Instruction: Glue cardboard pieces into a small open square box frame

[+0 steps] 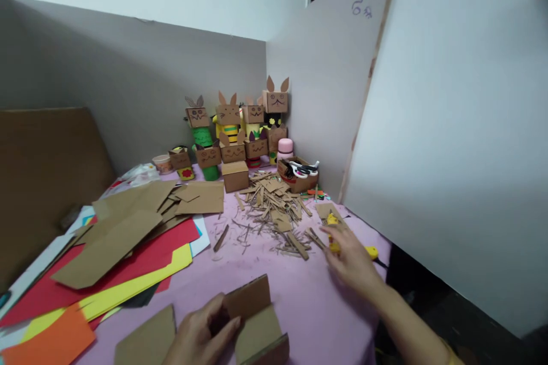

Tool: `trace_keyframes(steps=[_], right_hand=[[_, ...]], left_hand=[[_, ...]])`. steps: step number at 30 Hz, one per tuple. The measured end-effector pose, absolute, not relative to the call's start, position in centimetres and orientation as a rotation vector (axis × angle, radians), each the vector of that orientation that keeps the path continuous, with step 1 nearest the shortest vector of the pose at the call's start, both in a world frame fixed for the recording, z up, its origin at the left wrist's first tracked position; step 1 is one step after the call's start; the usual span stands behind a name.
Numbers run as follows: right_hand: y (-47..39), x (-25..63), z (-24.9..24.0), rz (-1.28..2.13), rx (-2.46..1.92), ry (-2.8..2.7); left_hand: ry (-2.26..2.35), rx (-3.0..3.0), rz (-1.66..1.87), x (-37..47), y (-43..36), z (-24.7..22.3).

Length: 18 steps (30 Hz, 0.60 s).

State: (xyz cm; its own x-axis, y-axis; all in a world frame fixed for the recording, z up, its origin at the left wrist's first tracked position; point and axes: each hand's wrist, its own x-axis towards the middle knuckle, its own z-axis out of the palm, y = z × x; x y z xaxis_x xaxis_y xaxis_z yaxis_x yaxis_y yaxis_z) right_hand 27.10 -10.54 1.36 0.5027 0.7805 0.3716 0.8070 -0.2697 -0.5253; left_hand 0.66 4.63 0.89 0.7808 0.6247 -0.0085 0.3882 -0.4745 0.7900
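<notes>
My left hand [205,331] holds a folded piece of brown cardboard [261,325] near the front of the table, thumb on its inner face. Two of its sides stand up from the middle panel. At the right edge, my right hand [353,262] is closed around a yellow glue gun [333,220], which lies over a small cardboard piece [323,210]; the hand hides much of the tool. A flat cardboard sheet [148,337] lies beside my left hand.
Cardboard scraps [274,199] are heaped mid-table. Cardboard sheets [115,239] and coloured paper [162,248] cover the left. Several cardboard animal figures [229,117] stand behind, near a plain box [235,177], a pink bottle [285,148] and a box of scissors [299,174]. Grey partitions [171,68] enclose the table.
</notes>
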Motion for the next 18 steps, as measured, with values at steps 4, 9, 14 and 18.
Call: trace_keyframes(steps=[4,9,14,18], right_hand=[[-13.0,31.4,0.0,-0.160,-2.317,-1.236],[-13.4,33.5,-2.3,-0.163,-2.349,-1.335],[-14.2,34.3,-3.8,-0.211,-2.269,-1.372],[-15.5,34.3,-3.3,-0.208,-2.211,-1.304]], left_hand=[[0.735,2.152,0.333,0.7,4.6,0.9],[0.684,2.008,0.404,0.5,4.3,1.1],[0.712,1.842,0.587,0.2,4.2,0.9],[0.795,1.759,0.627,0.3,4.4,0.3]])
